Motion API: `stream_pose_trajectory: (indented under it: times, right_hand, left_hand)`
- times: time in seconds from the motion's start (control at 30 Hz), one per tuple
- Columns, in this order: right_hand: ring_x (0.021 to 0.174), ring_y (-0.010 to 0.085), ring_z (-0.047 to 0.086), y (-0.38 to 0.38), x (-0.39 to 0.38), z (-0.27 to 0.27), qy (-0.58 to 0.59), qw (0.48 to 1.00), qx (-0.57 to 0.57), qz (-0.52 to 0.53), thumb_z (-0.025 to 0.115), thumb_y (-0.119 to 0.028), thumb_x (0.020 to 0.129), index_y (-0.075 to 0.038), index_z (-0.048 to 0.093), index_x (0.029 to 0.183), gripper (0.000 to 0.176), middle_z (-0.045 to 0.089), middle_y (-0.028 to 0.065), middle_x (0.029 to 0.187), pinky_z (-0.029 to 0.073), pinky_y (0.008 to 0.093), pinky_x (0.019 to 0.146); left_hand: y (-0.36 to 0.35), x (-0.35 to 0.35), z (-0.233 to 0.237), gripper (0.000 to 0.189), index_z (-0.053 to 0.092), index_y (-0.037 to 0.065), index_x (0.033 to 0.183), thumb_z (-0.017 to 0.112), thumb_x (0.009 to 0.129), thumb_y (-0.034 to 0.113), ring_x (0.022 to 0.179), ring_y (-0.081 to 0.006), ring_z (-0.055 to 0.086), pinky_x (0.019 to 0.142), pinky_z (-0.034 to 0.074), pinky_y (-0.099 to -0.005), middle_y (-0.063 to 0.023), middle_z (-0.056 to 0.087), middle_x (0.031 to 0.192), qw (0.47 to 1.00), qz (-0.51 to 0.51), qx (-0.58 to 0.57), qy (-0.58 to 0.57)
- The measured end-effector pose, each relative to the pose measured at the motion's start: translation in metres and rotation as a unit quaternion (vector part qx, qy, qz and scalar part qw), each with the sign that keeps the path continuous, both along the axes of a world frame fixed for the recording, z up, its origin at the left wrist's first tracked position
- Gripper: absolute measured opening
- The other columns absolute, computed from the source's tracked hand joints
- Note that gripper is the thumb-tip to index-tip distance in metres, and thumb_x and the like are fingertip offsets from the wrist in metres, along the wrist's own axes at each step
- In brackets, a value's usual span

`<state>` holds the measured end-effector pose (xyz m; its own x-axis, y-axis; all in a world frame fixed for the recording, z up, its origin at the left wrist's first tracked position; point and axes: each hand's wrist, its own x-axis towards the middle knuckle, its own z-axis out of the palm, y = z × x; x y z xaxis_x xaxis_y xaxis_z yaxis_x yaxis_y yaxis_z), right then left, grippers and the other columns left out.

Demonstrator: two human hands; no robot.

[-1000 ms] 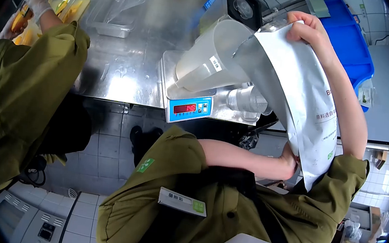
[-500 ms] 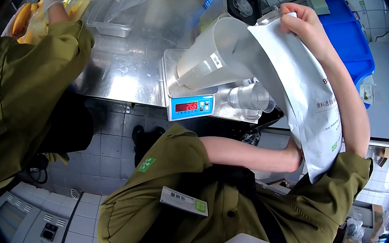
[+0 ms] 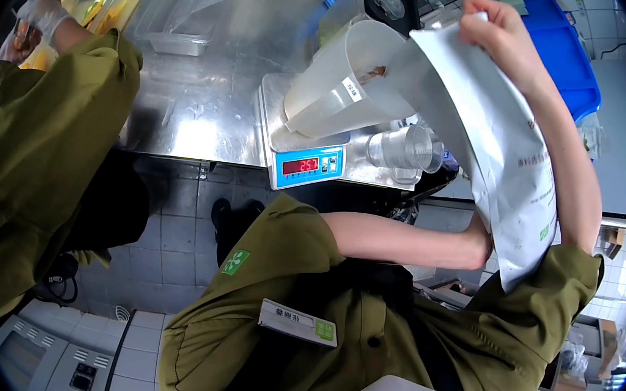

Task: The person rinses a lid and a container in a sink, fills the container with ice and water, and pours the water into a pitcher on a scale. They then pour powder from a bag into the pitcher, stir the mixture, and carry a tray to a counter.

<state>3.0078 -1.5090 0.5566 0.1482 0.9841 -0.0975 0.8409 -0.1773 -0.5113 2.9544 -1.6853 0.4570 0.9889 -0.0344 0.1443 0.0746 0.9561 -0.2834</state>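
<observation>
My right hand (image 3: 494, 30) is closed on the upper edge of a large white printed bag (image 3: 504, 154). The bag is tilted, with its mouth at the rim of a translucent plastic measuring jug (image 3: 324, 93). Dark brown bits (image 3: 374, 74) show inside the jug near the bag's mouth. My left hand (image 3: 480, 242) is at the bag's lower part, its fingers hidden behind it. The jug leans to the right on a digital scale (image 3: 308, 167) whose red display seems to read 257. Clear plastic cups (image 3: 402, 148) lie beside the scale.
On the left, a co-worker's gloved hand (image 3: 42, 13) is over a board with yellow pieces. Clear plastic containers (image 3: 180, 40) stand on the steel table (image 3: 240, 58). A black-lidded container (image 3: 386, 5) stands behind the jug, and a blue tray (image 3: 560, 54) is at the upper right.
Brown bits now show inside the jug, where none were visible before. The scale reading has dropped from about 268 to 257. My right hand has shifted slightly right with the bag's edge.
</observation>
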Motion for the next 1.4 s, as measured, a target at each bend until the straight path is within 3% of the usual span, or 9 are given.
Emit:
stream_pose_trajectory:
  times: [0.37,0.47,0.53,0.6,0.7,0.73,1.13,1.2,1.4]
  right_hand:
    - [0.052,-0.0004,0.031,-0.011,-0.008,0.007,-0.057,0.998,0.007,0.003,0.047,-0.015,0.073,-0.011,0.034,0.059,0.019,0.038,-0.0062,0.056,0.022,0.0179,0.047]
    - [0.052,-0.0002,0.030,-0.010,-0.004,0.008,-0.072,0.997,0.026,0.007,0.047,-0.015,0.073,-0.011,0.034,0.059,0.019,0.037,-0.0065,0.056,0.022,0.0184,0.047]
    - [0.052,-0.0002,0.030,-0.016,-0.013,0.005,-0.039,0.999,-0.001,0.007,0.047,-0.014,0.074,-0.011,0.034,0.060,0.019,0.038,-0.0064,0.056,0.022,0.0188,0.046]
    - [0.053,0.0001,0.031,-0.012,-0.002,0.008,-0.081,0.996,0.039,0.015,0.047,-0.014,0.073,-0.010,0.034,0.061,0.018,0.038,-0.0064,0.056,0.022,0.0186,0.046]
    - [0.053,0.0004,0.032,-0.015,-0.003,0.005,-0.040,0.999,0.012,0.009,0.047,-0.016,0.075,-0.010,0.036,0.062,0.017,0.039,-0.0060,0.058,0.023,0.0183,0.047]
    - [0.046,0.0054,0.037,-0.016,-0.023,0.013,-0.006,0.997,0.025,-0.076,0.050,-0.009,0.070,-0.008,0.045,0.057,0.014,0.044,-0.0039,0.054,0.030,0.0199,0.044]
    - [0.047,0.0020,0.034,-0.029,-0.028,0.005,0.053,0.993,0.108,-0.019,0.048,-0.011,0.070,-0.009,0.039,0.054,0.017,0.042,-0.0045,0.052,0.025,0.0182,0.043]
    - [0.047,0.0021,0.034,-0.032,-0.034,0.007,0.016,0.998,0.040,-0.052,0.047,-0.009,0.070,-0.009,0.040,0.055,0.017,0.042,-0.0046,0.051,0.025,0.0185,0.043]
    - [0.045,0.0020,0.032,-0.030,-0.028,0.010,0.023,0.995,0.080,-0.054,0.047,-0.010,0.070,-0.011,0.038,0.054,0.019,0.041,-0.0057,0.051,0.023,0.0189,0.041]
  left_hand:
    - [-0.004,0.004,-0.007,0.056,0.030,0.008,0.127,0.017,0.088,0.046,0.113,-0.0195,0.042,0.097,0.033,-0.0344,-0.0072,0.042,0.124,0.993,-0.044,-0.058,-0.090]
    - [-0.007,0.001,-0.007,0.054,0.030,0.007,0.127,0.017,0.089,0.044,0.112,-0.0191,0.043,0.097,0.033,-0.0342,-0.0070,0.042,0.124,0.998,0.015,0.017,-0.063]
    - [-0.003,-0.003,-0.006,0.050,0.037,0.005,0.121,0.026,0.089,0.041,0.111,-0.0204,0.044,0.095,0.035,-0.0345,-0.0076,0.046,0.120,0.995,-0.023,-0.052,-0.081]
    - [-0.001,-0.004,-0.004,0.054,0.030,0.007,0.126,0.017,0.089,0.044,0.112,-0.0177,0.043,0.097,0.033,-0.0335,-0.0062,0.043,0.122,0.998,0.012,0.045,-0.052]
    - [0.004,-0.007,-0.002,0.052,0.031,0.007,0.126,0.018,0.090,0.042,0.110,-0.0170,0.045,0.095,0.035,-0.0326,-0.0059,0.044,0.121,0.997,-0.034,-0.002,-0.063]
    - [0.004,-0.008,-0.001,0.050,0.031,0.006,0.125,0.019,0.090,0.040,0.109,-0.0166,0.045,0.094,0.036,-0.0322,-0.0058,0.045,0.121,0.998,-0.032,0.002,-0.049]
    - [-0.005,-0.014,-0.019,0.038,0.038,0.003,0.117,0.027,0.091,0.029,0.097,-0.0165,0.054,0.082,0.046,-0.0298,-0.0071,0.052,0.109,0.990,0.071,0.111,-0.050]
    - [-0.006,-0.015,-0.019,0.038,0.038,0.002,0.117,0.027,0.092,0.028,0.097,-0.0173,0.054,0.082,0.046,-0.0294,-0.0085,0.053,0.110,0.993,0.052,0.098,-0.038]
    - [0.001,-0.023,-0.011,0.037,0.039,0.000,0.116,0.026,0.092,0.025,0.097,-0.0171,0.055,0.082,0.047,-0.0287,-0.0104,0.053,0.110,0.990,0.042,0.131,0.013]
